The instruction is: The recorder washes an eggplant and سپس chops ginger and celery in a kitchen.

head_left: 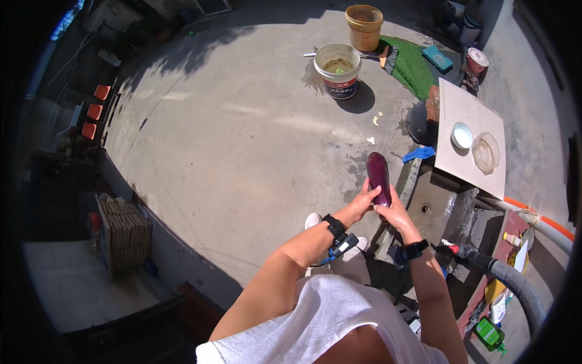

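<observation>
A dark purple eggplant (378, 176) points away from me, held up in front of my body. My left hand (364, 201) grips its lower end from the left, the thumb lying across the skin. From the right, my right hand (394, 212) closes round the same end. Its bottom tip is hidden by my fingers. Just right of my hands lies a concrete sink (431, 203) with a drain hole in its floor. A blue cloth or glove (418, 154) hangs at the sink's far edge.
A white bucket (337, 67) with murky water and a yellow bucket (364, 29) stand ahead. On a pale board (470, 121) at the right rest a white bowl (462, 135) and a clear dish (485, 153). A thick grey hose (509, 282) curves along the right.
</observation>
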A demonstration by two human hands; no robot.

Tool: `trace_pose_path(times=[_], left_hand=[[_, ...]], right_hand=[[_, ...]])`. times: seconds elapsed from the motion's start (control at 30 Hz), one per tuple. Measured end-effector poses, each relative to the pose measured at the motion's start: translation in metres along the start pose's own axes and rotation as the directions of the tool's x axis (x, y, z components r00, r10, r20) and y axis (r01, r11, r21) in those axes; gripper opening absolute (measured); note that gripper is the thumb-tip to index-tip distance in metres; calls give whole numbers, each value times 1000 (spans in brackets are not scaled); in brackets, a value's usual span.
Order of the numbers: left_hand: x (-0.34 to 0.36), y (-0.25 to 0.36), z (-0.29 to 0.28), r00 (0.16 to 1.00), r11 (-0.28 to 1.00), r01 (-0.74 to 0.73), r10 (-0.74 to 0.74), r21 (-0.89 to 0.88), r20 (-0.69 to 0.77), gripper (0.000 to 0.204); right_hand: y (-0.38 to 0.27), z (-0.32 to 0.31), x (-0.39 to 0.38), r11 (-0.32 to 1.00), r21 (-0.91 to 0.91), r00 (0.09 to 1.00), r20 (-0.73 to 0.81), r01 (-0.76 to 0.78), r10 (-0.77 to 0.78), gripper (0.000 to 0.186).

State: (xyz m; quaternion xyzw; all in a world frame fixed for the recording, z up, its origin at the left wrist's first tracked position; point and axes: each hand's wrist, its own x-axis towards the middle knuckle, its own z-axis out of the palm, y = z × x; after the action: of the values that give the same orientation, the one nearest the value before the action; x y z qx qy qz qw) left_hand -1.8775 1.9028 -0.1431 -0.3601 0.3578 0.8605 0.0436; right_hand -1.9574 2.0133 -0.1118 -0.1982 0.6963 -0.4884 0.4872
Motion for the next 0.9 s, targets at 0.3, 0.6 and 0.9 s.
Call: trace_pose_path(times=[0.3, 0.6, 0.9], left_hand=[[-249, -21, -387, 498, 837, -108, 513, 537, -699, 59], [-500, -119, -531, 36, 899, 368, 242, 238, -970, 31], [-542, -57, -654, -281, 960, 261, -24, -100, -959, 39]], right_hand=[[-185, 261, 73, 991, 41, 867, 481, 126, -130, 71], [-146, 313, 239, 497, -866, 991, 12, -55, 130, 22], [-190, 354, 401, -85, -932, 936, 352, 352, 14, 26]])
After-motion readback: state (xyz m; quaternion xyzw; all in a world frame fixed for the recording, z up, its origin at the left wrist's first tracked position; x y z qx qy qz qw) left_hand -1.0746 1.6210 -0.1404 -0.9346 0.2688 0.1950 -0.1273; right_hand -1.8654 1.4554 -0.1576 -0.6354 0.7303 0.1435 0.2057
